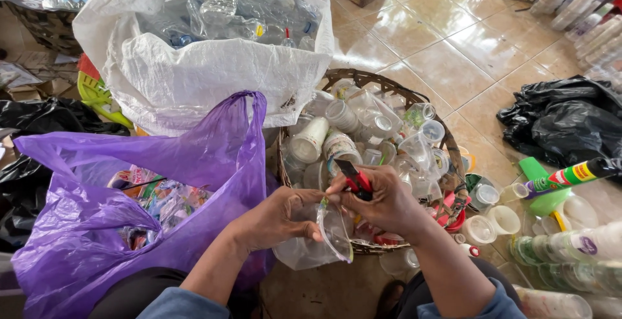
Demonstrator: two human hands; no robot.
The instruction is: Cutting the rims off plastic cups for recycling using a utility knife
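Hands at work over a basket of plastic cups

Left hand [278, 218] grips a crumpled clear plastic cup [317, 238], fingers clenched on it, just before the round woven basket [382, 85]. Right hand [382, 202] grasps a red-handled cutter [355, 179], touching the cup's rim. Purple plastic bag [129, 183] lies left.

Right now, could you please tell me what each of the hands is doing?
Left hand: closed on a clear plastic cup.
Right hand: closed on a red-handled cutter.
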